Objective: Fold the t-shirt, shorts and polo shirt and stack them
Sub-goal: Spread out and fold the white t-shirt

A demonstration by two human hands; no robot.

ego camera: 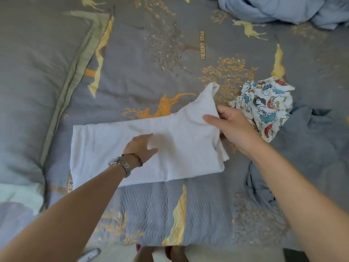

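A white t-shirt (105, 148) lies folded lengthwise on the bed, its sleeve end sticking up toward the far right. My left hand (140, 146) presses flat on its middle, fingers spread. My right hand (232, 125) grips the shirt's right end near the sleeve, thumb on top. A cartoon-print white garment (264, 104) lies crumpled just right of my right hand. A grey-blue garment (311, 140) is bunched at the right beside my forearm.
The grey bedspread (151, 72) with yellow and orange deer and tree prints covers the bed. A crumpled light-blue cloth (279, 10) sits at the far right corner. A pillow (24, 82) lies at the left. The bed's near edge runs along the bottom.
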